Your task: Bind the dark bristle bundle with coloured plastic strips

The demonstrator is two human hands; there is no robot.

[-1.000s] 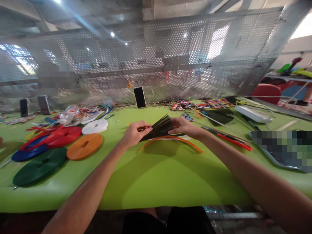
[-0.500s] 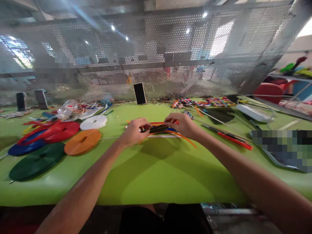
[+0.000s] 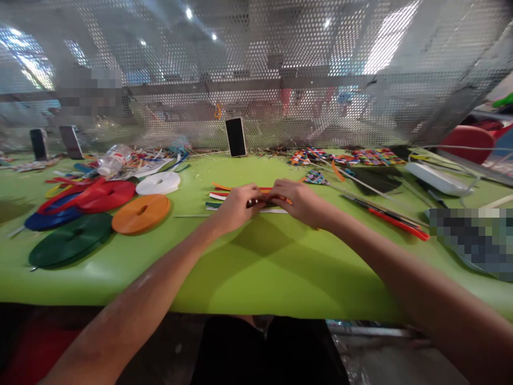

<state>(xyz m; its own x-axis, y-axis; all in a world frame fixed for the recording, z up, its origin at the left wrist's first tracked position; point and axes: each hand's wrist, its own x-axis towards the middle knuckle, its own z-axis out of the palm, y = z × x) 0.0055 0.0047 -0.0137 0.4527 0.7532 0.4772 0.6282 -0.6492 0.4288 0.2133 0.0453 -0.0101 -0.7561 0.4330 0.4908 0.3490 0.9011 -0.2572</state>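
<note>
My left hand and my right hand meet at the middle of the table, fingertips almost touching. Both have their fingers pinched on flat coloured strips that run sideways beneath them. Red, orange, white and green strip ends stick out past my left hand. A white strip shows below the fingers, and a bit of orange appears at my right fingertips. My fingers cover the middle of the strips, so how they cross there is hidden.
Left lie rolls of strip: orange, green, white, red and blue. A phone stands upright behind. Right are red-handled tools, woven pieces and a white power strip.
My hands have come closer together over the strips, hiding the dark piece that showed between them. The orange strip that curved out under my right wrist is now mostly hidden. The camera has tipped down slightly.
</note>
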